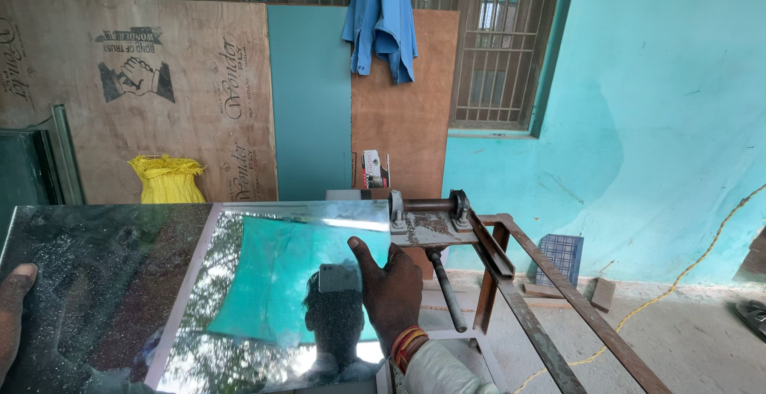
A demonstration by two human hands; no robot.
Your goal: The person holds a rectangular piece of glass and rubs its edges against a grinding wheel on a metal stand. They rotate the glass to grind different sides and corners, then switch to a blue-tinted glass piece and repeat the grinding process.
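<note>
A shiny, mirror-like metal sheet (263, 282) lies flat on a dusty dark tabletop (88, 274). My right hand (389, 286) grips the sheet's right edge, thumb on top, with red and yellow bangles at the wrist. Only part of my left hand (11, 314) shows at the frame's left edge, resting on the tabletop well away from the sheet. The sheet reflects turquoise wall and a person's head holding a phone-like device.
A rusty metal frame (550, 298) with a roller and lever (443, 282) adjoins the table on the right. Plywood boards (159, 83) lean on the back wall, with a yellow sack (166, 179), a hanging blue shirt (381, 19) and a barred window (495, 43). A yellow cord (678, 282) crosses the floor.
</note>
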